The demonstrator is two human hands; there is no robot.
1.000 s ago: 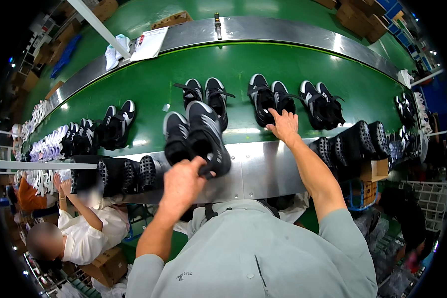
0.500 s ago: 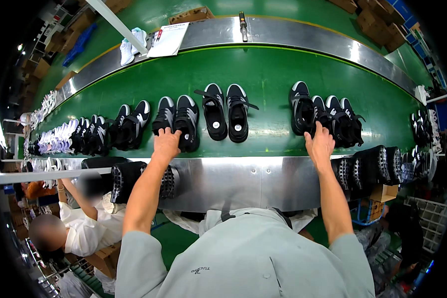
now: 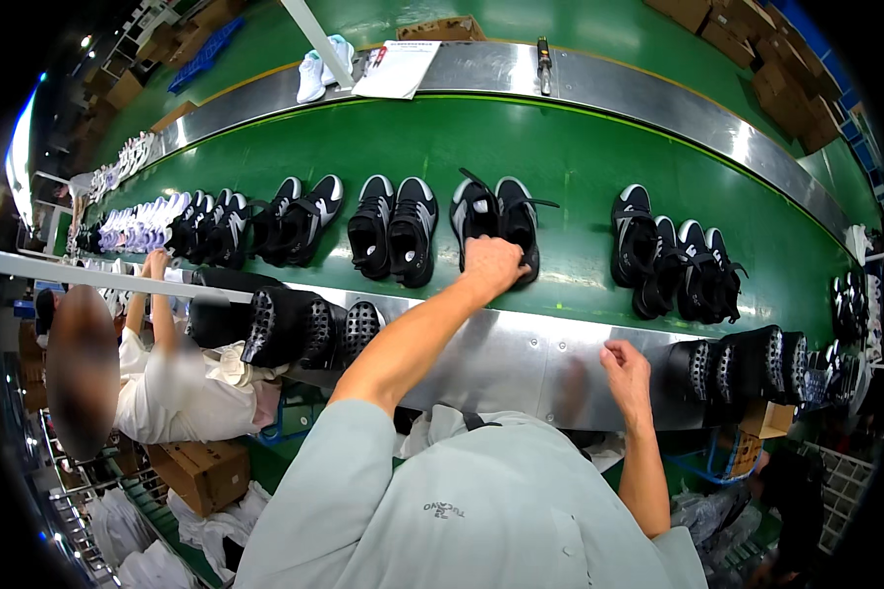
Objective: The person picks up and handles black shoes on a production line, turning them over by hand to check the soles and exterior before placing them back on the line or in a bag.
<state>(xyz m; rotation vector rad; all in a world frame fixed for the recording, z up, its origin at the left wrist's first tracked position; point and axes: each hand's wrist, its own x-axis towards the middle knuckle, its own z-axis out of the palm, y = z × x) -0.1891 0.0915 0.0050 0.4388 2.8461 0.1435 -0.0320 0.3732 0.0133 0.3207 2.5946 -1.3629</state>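
Note:
My left hand (image 3: 494, 265) reaches across to the middle pair of black-and-grey sneakers on the green conveyor belt (image 3: 580, 147). Its fingers are bent over the heel of the left sneaker (image 3: 473, 208) and cover part of that heel. Beside it stands the right sneaker (image 3: 517, 211), its strap sticking out to the right. My right hand (image 3: 627, 375) is above the metal ledge (image 3: 506, 358), empty, with loosely bent fingers and the thumb a little apart. Another sneaker pair (image 3: 393, 231) stands left of my left hand. Several sneakers (image 3: 692, 270) are grouped farther right.
Dark studded-soled footwear (image 3: 314, 329) lines the ledge at left, with more (image 3: 751, 358) at right. A co-worker in a white shirt (image 3: 182, 393) reaches to the belt at left. Papers (image 3: 397, 69), white shoes (image 3: 324, 69) and a tool (image 3: 544, 67) lie on the far rail.
My left hand has left the pair at left and moved right onto the middle pair. My right hand has pulled back from the right-hand sneakers to above the ledge. The view has shifted.

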